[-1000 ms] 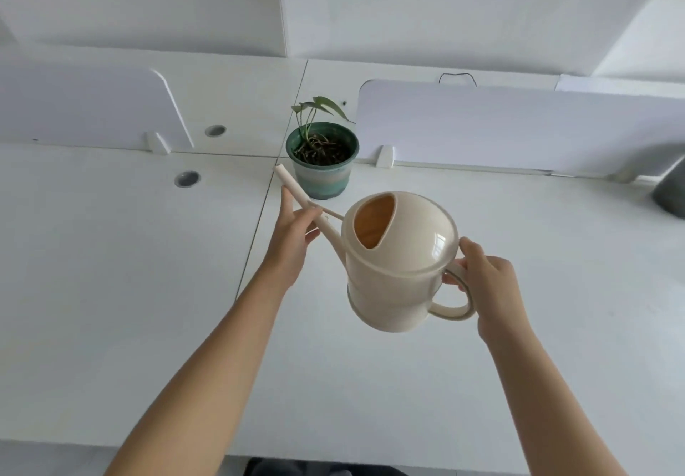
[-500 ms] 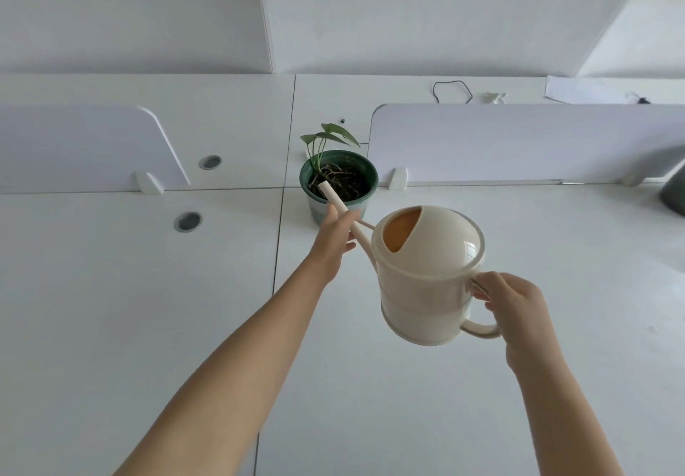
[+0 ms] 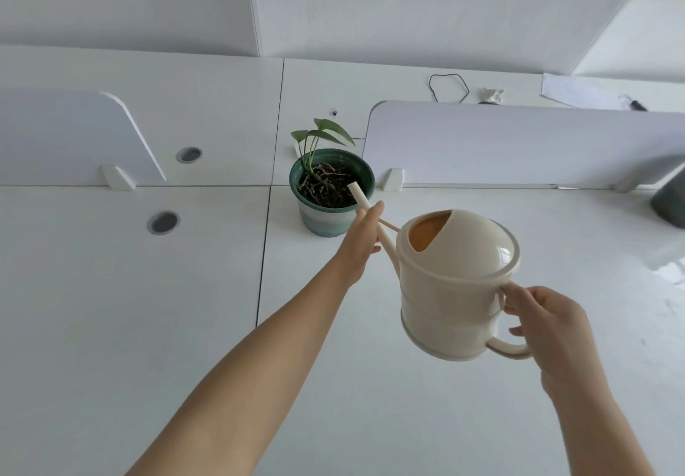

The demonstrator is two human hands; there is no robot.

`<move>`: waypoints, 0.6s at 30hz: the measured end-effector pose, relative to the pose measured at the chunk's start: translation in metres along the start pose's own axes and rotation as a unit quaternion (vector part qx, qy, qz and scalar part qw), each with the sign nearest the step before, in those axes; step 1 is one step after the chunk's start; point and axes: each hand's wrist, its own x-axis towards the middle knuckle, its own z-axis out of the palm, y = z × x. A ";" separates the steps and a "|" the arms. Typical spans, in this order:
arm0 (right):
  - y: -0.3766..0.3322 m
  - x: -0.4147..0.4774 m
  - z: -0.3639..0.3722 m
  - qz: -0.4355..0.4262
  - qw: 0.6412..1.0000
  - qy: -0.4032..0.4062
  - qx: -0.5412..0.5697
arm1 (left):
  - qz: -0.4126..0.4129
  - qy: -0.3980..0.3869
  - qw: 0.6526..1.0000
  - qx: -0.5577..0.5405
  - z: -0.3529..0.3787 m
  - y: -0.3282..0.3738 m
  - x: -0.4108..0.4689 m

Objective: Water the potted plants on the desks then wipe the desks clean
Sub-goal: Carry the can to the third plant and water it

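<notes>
A cream watering can (image 3: 454, 290) is held in the air above the white desk (image 3: 111, 327). My right hand (image 3: 548, 331) grips its loop handle at the lower right. My left hand (image 3: 361, 242) holds the long thin spout, whose tip reaches over the rim of a green pot (image 3: 326, 216). The pot holds dark soil and a small plant with a few green leaves (image 3: 326, 133). It stands at the back of the desk, between two dividers.
White divider panels stand at the left (image 3: 66, 134) and right (image 3: 519, 142). Two round cable holes (image 3: 163, 222) sit in the left desks. A black cord loop (image 3: 448, 86) and paper lie on the far desk. A dark grey object (image 3: 669, 197) is at the right edge.
The can and both hands have moved forward toward the pot. The spout tip, earlier short of the pot, now hangs over the soil.
</notes>
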 end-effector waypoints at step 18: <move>-0.026 -0.001 0.000 -0.024 0.999 -0.022 0.017 | 0.018 -0.003 0.999 -0.030 0.000 -0.001 0.011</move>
